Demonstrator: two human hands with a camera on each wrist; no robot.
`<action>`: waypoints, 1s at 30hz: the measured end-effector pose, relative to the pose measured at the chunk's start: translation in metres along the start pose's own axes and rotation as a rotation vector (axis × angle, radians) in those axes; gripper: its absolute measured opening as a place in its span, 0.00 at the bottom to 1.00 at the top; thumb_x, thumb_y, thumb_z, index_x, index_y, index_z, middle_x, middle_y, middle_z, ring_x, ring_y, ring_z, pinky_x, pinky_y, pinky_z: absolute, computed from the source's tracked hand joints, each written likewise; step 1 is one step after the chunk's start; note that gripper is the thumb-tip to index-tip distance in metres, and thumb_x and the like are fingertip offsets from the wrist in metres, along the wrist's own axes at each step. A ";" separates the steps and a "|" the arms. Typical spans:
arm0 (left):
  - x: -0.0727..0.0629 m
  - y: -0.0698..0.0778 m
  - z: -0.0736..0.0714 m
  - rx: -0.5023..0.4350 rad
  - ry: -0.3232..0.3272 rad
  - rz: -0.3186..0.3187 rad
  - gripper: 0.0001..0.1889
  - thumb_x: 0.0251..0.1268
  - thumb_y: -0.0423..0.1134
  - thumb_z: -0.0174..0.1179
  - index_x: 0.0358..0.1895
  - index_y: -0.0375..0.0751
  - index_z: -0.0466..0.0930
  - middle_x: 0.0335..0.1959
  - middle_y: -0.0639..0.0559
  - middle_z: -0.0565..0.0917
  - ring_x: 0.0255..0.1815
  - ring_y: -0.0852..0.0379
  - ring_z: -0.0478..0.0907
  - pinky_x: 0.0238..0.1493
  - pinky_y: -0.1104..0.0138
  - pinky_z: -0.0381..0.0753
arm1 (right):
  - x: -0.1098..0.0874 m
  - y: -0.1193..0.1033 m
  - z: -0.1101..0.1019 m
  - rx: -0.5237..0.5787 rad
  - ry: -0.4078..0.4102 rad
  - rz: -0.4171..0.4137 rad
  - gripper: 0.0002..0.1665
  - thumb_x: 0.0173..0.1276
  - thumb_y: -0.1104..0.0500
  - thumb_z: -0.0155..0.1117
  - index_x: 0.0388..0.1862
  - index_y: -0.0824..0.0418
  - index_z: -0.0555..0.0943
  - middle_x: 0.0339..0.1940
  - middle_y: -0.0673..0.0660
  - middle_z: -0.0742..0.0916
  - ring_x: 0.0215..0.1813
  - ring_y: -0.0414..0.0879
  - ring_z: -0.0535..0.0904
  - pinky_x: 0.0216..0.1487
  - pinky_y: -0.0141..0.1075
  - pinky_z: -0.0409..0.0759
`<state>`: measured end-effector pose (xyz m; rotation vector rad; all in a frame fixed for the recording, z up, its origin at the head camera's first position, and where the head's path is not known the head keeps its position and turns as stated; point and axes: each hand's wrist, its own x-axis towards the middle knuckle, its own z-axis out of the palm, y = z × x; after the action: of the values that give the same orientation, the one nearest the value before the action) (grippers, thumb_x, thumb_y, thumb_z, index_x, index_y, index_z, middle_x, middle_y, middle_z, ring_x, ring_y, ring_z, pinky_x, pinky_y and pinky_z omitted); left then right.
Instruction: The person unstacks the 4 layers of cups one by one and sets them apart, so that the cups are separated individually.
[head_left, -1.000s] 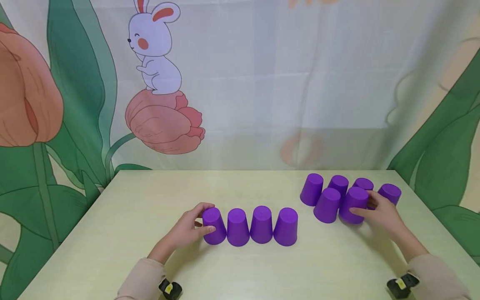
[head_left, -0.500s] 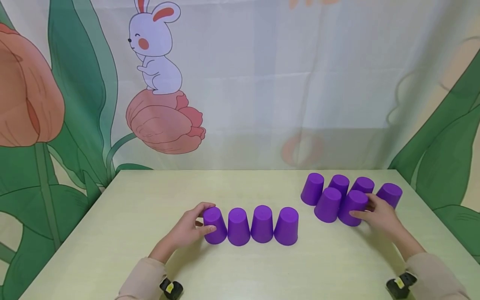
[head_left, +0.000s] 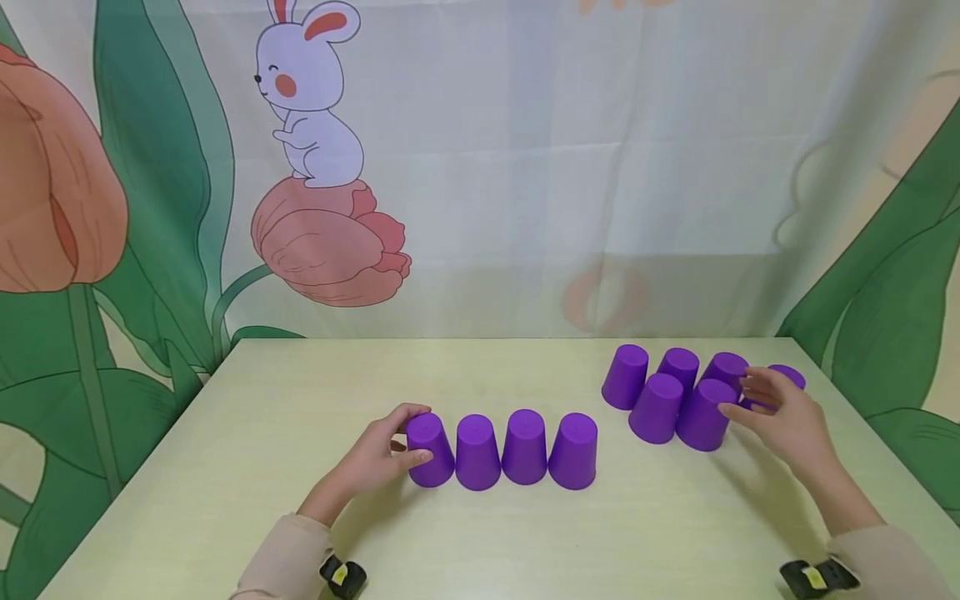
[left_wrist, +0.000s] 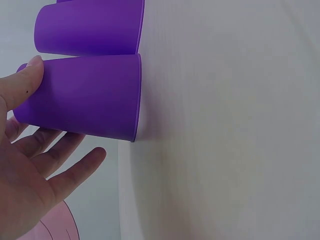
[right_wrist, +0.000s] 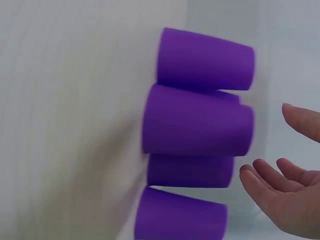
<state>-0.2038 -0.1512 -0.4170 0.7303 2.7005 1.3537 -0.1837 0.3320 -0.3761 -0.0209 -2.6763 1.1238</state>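
Observation:
Upside-down purple cups stand in two sets in the head view. My left hand [head_left: 367, 460] holds the leftmost cup [head_left: 430, 454] of the front row, thumb on its near side and fingers behind. Close up in the left wrist view, that cup [left_wrist: 82, 97] sits between thumb and fingers, near its closed end. At the right-hand set, my right hand [head_left: 791, 421] is spread beside the front-right cup [head_left: 702, 421], holding nothing. In the right wrist view a gap shows between the fingers [right_wrist: 265, 192] and the nearest cup [right_wrist: 195, 122]. The hand partly hides the far-right cup [head_left: 787, 375].
The front row continues rightward with more cups [head_left: 524, 450], close together. Behind the right set's front pair, several cups [head_left: 626, 379] line the back of the pale table [head_left: 487, 542]. A printed curtain [head_left: 487, 208] hangs behind the table's far edge.
My right hand has let go of the front-right cup and drawn back to the right; the cup was moved slightly forward and left before that. The left hand stays in place.

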 end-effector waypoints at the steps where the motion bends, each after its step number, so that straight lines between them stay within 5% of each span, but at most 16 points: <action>1: 0.000 0.000 0.000 0.000 -0.002 0.001 0.25 0.58 0.34 0.61 0.58 0.35 0.65 0.49 0.44 0.76 0.47 0.48 0.74 0.44 0.57 0.76 | -0.001 -0.002 -0.001 0.001 0.013 -0.009 0.42 0.61 0.49 0.63 0.63 0.75 0.60 0.56 0.75 0.72 0.55 0.66 0.70 0.48 0.34 0.75; 6: -0.001 -0.001 -0.001 -0.017 0.002 -0.009 0.25 0.58 0.35 0.62 0.58 0.38 0.65 0.49 0.47 0.77 0.47 0.49 0.74 0.45 0.57 0.75 | -0.007 -0.012 -0.001 0.042 0.029 -0.034 0.40 0.60 0.50 0.64 0.63 0.73 0.62 0.55 0.73 0.73 0.54 0.64 0.71 0.38 0.14 0.68; 25: 0.001 -0.001 0.000 -0.021 -0.003 0.003 0.25 0.58 0.34 0.61 0.58 0.36 0.65 0.49 0.44 0.77 0.48 0.47 0.74 0.45 0.57 0.76 | -0.018 -0.043 0.024 0.122 -0.113 -0.123 0.38 0.59 0.51 0.66 0.62 0.69 0.65 0.55 0.69 0.76 0.54 0.61 0.73 0.45 0.18 0.70; 30: 0.000 -0.001 0.000 -0.038 0.003 0.001 0.25 0.57 0.33 0.61 0.58 0.36 0.64 0.49 0.43 0.76 0.48 0.47 0.74 0.44 0.56 0.76 | -0.018 -0.049 0.037 0.154 -0.165 -0.172 0.37 0.57 0.53 0.67 0.60 0.69 0.66 0.54 0.67 0.77 0.54 0.58 0.74 0.50 0.30 0.74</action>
<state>-0.2041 -0.1520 -0.4174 0.7276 2.6698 1.4031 -0.1707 0.2701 -0.3703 0.3364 -2.6589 1.3223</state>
